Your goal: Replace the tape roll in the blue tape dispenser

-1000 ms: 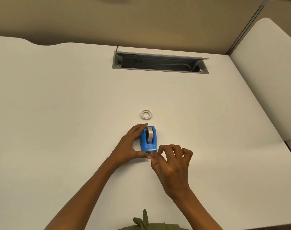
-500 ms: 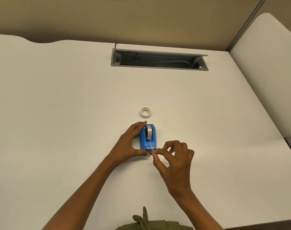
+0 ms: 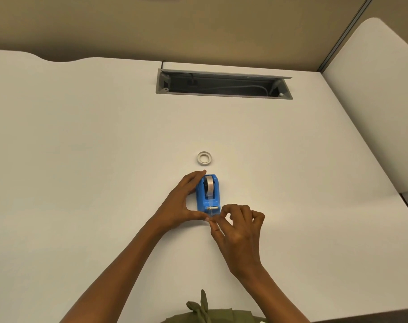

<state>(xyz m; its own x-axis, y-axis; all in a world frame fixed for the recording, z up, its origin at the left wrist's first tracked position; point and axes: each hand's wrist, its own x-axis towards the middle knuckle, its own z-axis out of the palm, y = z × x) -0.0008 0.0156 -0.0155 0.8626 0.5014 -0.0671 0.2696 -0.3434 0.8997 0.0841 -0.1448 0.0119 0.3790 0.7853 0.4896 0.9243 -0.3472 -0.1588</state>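
Dispenser: blue tape dispenser [image 3: 208, 196] upright on the white desk [image 3: 82, 159], near the front edge, cutter end toward the person.
Roll inside: tape roll [image 3: 209, 187] seated in the cradle, standing on edge; judged to be the fresh one, already loaded.
Tape strip: clear tape strip [image 3: 211, 205] drawn from the roll down over the metal cutter bar [image 3: 212, 208], free end just past the front.
Right hand: right hand [image 3: 239, 229] at the dispenser's front, thumb and forefinger pinched together on the free end of the strip; other fingers curled, loose.
Left hand: left hand [image 3: 183, 205] bracing the dispenser from its left side, forefinger along the rear top, thumb at the front corner; clamped on the body, spread wide.
Spare ring: small white ring [image 3: 204, 158] flat on the desk just beyond the dispenser, apart from it; probably the spent core, cannot tell for sure.
Surroundings: open cable tray [image 3: 224, 86] well beyond, at the desk's rear.
Done, as judged: old roll out, new roll in, strip threaded.
Left, as judged: seat or tear the strip at the cutter, let go.
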